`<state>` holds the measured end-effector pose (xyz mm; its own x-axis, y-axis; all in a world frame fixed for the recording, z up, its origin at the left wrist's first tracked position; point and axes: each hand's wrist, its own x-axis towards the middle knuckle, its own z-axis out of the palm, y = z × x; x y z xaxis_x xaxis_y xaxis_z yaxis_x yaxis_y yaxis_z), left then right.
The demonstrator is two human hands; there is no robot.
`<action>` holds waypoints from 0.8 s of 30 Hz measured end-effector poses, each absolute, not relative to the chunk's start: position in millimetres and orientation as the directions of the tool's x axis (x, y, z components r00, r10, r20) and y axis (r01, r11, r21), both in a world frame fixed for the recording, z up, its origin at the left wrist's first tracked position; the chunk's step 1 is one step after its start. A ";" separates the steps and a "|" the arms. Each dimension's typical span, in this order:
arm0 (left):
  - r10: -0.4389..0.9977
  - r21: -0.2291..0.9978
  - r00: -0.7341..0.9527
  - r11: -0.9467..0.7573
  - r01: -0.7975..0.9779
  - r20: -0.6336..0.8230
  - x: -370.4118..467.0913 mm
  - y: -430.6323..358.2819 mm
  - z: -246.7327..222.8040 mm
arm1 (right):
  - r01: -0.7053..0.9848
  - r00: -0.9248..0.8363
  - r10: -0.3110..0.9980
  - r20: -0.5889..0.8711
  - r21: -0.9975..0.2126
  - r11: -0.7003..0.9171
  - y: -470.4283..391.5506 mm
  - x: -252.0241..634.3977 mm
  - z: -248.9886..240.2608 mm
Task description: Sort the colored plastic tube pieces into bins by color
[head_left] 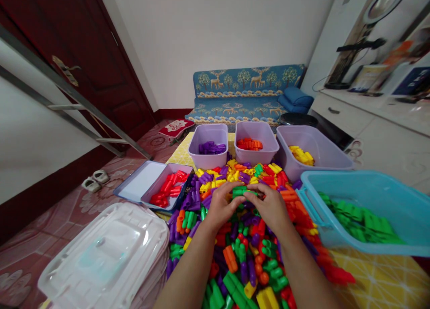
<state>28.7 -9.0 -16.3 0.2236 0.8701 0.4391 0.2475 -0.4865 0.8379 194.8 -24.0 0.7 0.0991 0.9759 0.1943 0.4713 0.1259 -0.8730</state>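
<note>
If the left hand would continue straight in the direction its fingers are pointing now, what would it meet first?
Probably the green piece at the left hand's fingertips, then the right hand just across it; depth is hard to judge here.

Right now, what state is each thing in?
Green plastic: in both hands
Left hand: closed, gripping
Right hand: closed, gripping
Purple-piece tub: open, partly filled
Orange-piece tub: open, partly filled
Yellow-piece tub: open, partly filled
Blue tub: open, partly filled
Red-piece tray: open, partly filled
White lids: stacked
Drawer: shut
</note>
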 end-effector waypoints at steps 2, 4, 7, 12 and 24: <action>0.893 0.864 0.135 -0.450 0.224 0.430 27.2 -5.8 -21.7 | 0.434 0.154 0.964 0.217 -0.891 0.131 -25.3 195.7 4.2; 0.910 0.884 0.036 -0.409 0.227 0.413 24.8 -2.7 -26.6 | 0.335 0.281 0.932 0.229 -0.933 0.128 -27.1 198.7 10.7; 0.904 0.869 0.031 -0.419 0.263 0.426 23.7 -0.7 -30.0 | 0.008 0.561 0.807 0.186 -0.976 0.219 -29.3 207.1 23.3; 0.908 0.873 0.117 -0.419 0.248 0.402 30.3 -2.7 -30.3 | -0.434 0.748 0.659 0.081 -0.691 0.578 -30.2 226.7 40.1; 0.886 0.847 0.166 -0.463 0.262 0.433 26.0 -4.6 -28.6 | -0.580 0.614 0.787 -0.056 -0.709 0.402 -31.0 231.4 36.3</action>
<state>26.0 -4.6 -28.6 0.1662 0.8861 0.4327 0.2625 -0.4628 0.8467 231.4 -31.0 36.3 0.6144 0.7870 -0.0560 -0.5799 0.4022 -0.7085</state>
